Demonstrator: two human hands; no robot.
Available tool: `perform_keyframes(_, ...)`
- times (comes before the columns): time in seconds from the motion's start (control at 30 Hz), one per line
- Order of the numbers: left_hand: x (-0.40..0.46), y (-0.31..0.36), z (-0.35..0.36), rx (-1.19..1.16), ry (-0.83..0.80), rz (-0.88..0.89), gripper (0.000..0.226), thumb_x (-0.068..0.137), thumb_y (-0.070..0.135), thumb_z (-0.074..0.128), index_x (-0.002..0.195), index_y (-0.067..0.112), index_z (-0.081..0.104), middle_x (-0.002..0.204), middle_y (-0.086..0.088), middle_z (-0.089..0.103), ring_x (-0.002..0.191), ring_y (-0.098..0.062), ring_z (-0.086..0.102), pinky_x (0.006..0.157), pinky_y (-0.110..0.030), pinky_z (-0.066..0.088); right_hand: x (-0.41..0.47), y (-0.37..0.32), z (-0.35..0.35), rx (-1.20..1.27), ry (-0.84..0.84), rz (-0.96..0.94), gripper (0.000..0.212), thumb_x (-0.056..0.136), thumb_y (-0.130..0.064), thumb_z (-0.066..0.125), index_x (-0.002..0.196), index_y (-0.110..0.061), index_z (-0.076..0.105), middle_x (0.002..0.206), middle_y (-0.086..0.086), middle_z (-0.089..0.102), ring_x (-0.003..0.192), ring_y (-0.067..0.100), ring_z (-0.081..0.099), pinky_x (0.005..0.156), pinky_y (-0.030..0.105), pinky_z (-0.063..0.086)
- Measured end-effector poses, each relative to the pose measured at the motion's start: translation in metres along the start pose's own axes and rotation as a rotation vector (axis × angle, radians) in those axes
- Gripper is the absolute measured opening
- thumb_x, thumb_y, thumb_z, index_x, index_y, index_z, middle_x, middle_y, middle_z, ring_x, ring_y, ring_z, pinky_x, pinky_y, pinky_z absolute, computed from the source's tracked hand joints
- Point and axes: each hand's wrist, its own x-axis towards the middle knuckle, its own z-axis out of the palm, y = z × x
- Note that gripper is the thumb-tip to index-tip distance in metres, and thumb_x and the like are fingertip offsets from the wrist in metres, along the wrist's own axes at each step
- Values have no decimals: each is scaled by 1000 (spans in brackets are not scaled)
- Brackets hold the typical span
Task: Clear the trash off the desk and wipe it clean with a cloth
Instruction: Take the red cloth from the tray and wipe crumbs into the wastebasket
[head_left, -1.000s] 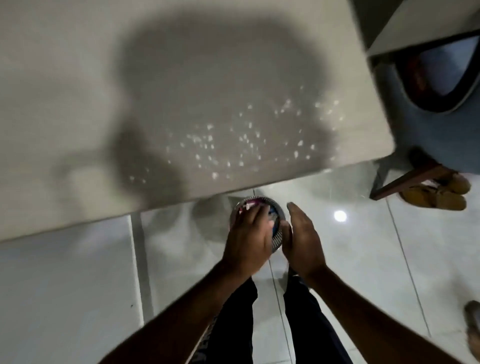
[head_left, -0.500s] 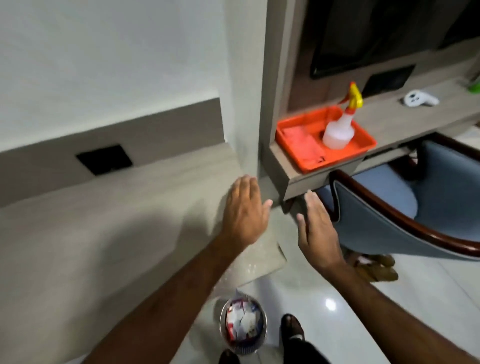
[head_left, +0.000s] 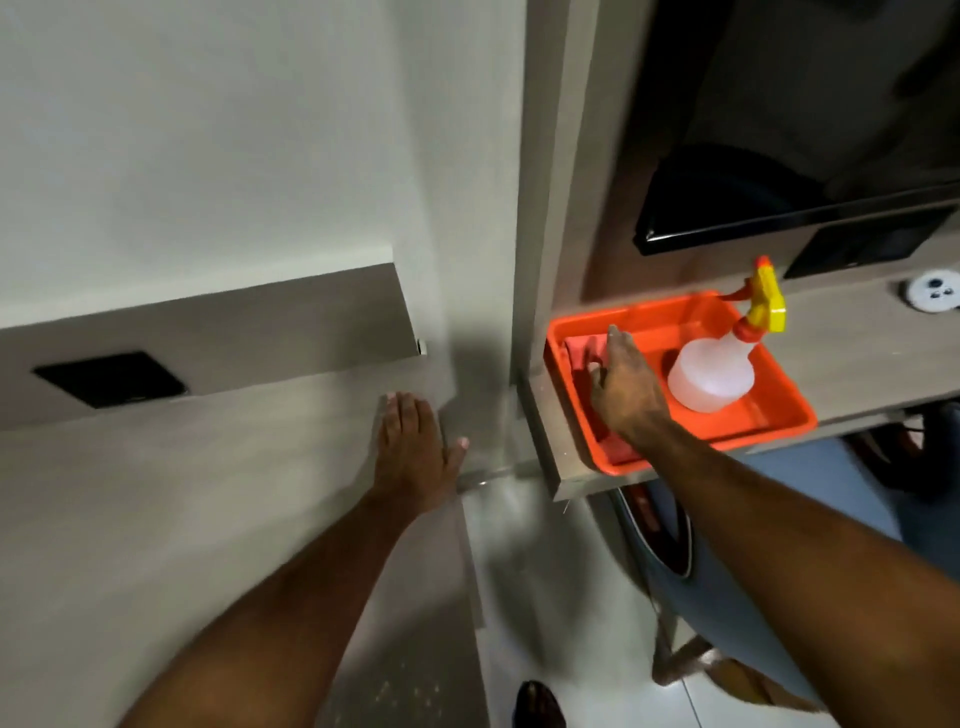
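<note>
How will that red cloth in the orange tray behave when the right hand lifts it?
Probably floppy: the red cloth lies rumpled in the orange tray, so it should drape and sag from the right hand. Likely light. It may drag near the spray bottle beside it, which looks tall enough to tip.

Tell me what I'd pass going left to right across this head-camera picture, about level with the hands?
Black wall socket plate → left hand, flat over the desk → right hand, on the red cloth in the orange tray → spray bottle → small white round device on the shelf.
</note>
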Motion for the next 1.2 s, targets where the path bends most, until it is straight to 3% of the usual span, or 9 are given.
perform_keyframes(0.13, 2, -11, 17, 11, 33, -29, 94, 87, 67, 32, 152, 0, 21, 160, -24, 22, 150, -39, 14, 121, -51, 15, 22, 17, 29, -149, -150, -38, 40, 95, -22, 52, 130, -3, 52, 130, 27, 56, 119, 41, 52, 106, 45, 41)
perform_keyframes(0.33, 0, -14, 24, 21, 26, -16, 93, 83, 62, 36, 152, 2, 19, 162, -22, 19, 151, -38, 11, 123, -49, 13, 20, 25, 48, -189, 84, -76, 19, 87, -11, 55, 101, -2, 65, 102, 26, 67, 98, 44, 62, 90, 47, 51)
perform_keyframes(0.5, 3, -8, 9, -3, -51, -5, 96, 88, 64, 38, 153, -1, 13, 163, -25, 12, 152, -39, 6, 124, -52, 11, 20, 14, -1, -66, 72, 20, 38, 77, -13, 71, 115, -13, 68, 105, 24, 72, 100, 42, 68, 90, 44, 54)
perform_keyframes(0.6, -20, 1, -10, -141, -108, -16, 94, 95, 60, 36, 154, -3, 0, 164, -25, -1, 152, -36, -5, 125, -49, 3, -16, 0, -24, 43, 279, -128, 34, 82, -11, 58, 115, -10, 67, 107, 22, 72, 98, 41, 66, 88, 45, 53)
perform_keyframes(0.77, -164, 32, -16, -378, 222, 299, 84, 97, 55, 31, 154, -2, 5, 163, -25, 6, 153, -32, -1, 126, -46, 7, -171, -16, 0, 343, 566, -328, 37, 80, -9, 58, 114, -19, 67, 96, 5, 71, 81, 18, 62, 77, 31, 51)
perform_keyframes(0.93, -314, 29, 65, -389, 290, 520, 77, 93, 33, 54, 151, -2, 19, 161, -24, 15, 152, -36, 9, 125, -47, 9, -307, 12, 127, 625, 438, 39, 32, 76, -12, 59, 105, -22, 68, 80, -14, 61, 66, -2, 53, 71, 27, 53)
perform_keyframes(1.03, -385, 2, 153, -320, 251, 611, 70, 94, 28, 58, 148, -1, 25, 163, -21, 15, 151, -36, 17, 124, -48, 13, -355, 54, 215, 698, 282, 337, 22, 78, -29, 69, 99, -23, 66, 91, -4, 68, 78, 10, 63, 79, 40, 58)
perform_keyframes(1.1, -421, -21, 212, -276, 199, 604, 68, 95, 27, 57, 149, -4, 29, 161, -23, 20, 149, -38, 22, 122, -51, 19, -377, 85, 269, 705, 76, 528, 44, 71, -41, 76, 106, -16, 67, 100, 4, 73, 89, 22, 71, 84, 43, 60)
perform_keyframes(1.2, -459, -56, 301, -183, -22, 411, 70, 94, 31, 53, 149, -6, 28, 158, -28, 26, 151, -39, 13, 121, -53, 24, -402, 123, 342, 646, -198, 704, 31, 68, -21, 72, 96, -10, 68, 83, 12, 74, 72, 34, 73, 66, 50, 62)
